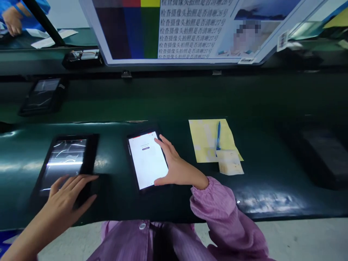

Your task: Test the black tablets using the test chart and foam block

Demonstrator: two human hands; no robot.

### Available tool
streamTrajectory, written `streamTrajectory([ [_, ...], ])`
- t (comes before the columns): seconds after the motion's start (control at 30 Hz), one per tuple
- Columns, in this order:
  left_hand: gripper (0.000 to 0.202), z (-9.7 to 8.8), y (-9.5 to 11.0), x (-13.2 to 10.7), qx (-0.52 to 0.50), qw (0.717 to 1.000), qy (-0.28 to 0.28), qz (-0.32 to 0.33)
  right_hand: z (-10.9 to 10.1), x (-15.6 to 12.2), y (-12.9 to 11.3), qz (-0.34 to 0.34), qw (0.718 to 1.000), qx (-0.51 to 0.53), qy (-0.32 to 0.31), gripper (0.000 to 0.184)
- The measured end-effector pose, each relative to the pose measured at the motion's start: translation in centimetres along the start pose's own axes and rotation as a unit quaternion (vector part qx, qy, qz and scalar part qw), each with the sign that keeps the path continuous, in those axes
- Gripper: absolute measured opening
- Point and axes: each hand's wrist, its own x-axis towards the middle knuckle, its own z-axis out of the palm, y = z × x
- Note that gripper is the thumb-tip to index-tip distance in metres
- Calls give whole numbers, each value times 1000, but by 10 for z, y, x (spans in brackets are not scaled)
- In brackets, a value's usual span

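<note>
A tablet (148, 163) with a lit white screen lies on the dark green bench, slightly tilted in direction. My right hand (174, 165) grips its right side, thumb by the lower corner and fingers at the upper right edge. To the left, a second tablet (65, 156) with a dark, reflecting screen rests on the bench. Over its lower right part is my left hand (69, 195), fingers stretched out and palm down; whether it touches the tablet I cannot tell.
Right of the lit tablet lie a yellow sheet (202, 139), a blue pen (218, 134) and a small pale paper pad (230, 163). A dark device (323, 152) is blurred at far right. Another device (43, 94) sits behind. A printed test chart (187, 62) stands at the back; a person's hand (13, 20) shows beyond.
</note>
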Motion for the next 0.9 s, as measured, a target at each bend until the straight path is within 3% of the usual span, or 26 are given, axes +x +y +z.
streamTrajectory([
  [0.07, 42, 1, 23, 21, -93, 994, 5, -54, 8, 0, 1, -14, 1000, -20, 0, 146],
  [0.17, 45, 10, 56, 69, -243, 961, 36, -125, 11, 0, 0, -25, 999, -24, 14, 142],
  [0.3, 47, 25, 74, 132, -248, 953, 92, -150, 1, -4, -1, -10, 999, 29, 34, 124],
  [0.4, 44, 30, 80, 160, -231, 952, 130, -156, -1, -6, 0, -8, 999, 29, 35, 127],
  [0.57, 45, 31, 92, 164, -211, 948, 159, -178, 11, -4, 2, -34, 999, -14, 24, 137],
  [0.73, 48, 29, 102, 154, -225, 939, 158, -208, 7, -8, -1, -44, 998, 33, 35, 118],
  [0.9, 44, 32, 91, 156, -330, 903, 151, -230, 0, -11, 1, -82, 991, 92, 47, 103],
])
